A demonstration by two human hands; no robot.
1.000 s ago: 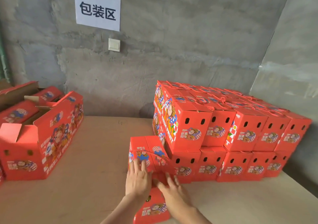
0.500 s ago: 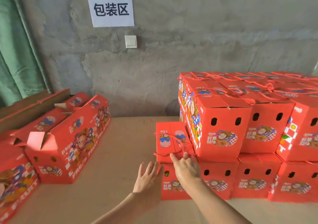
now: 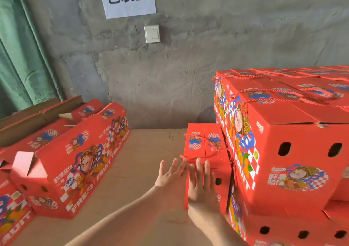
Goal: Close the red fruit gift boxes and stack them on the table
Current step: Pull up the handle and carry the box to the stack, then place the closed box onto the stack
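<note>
Against the left end of the stack (image 3: 283, 151), the closed box (image 3: 204, 141) now sits pushed home on the worktop (image 3: 147, 151). Both left hand (image 3: 171, 177) and right hand (image 3: 203, 185) have eased off, grip open, fingers straight; likely next, the open boxes (image 3: 75, 160) at left.

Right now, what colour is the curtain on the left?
Green. The curtain hangs at the far left in the head view.

Right hand (image 3: 203, 187) covers near end of closed box (image 3: 204, 141); contact unclear. Left hand (image 3: 171, 175) beside it blurred. Stack (image 3: 283, 151) right of the hands runs past frame edge; open boxes (image 3: 75, 160) leftward likewise.
</note>
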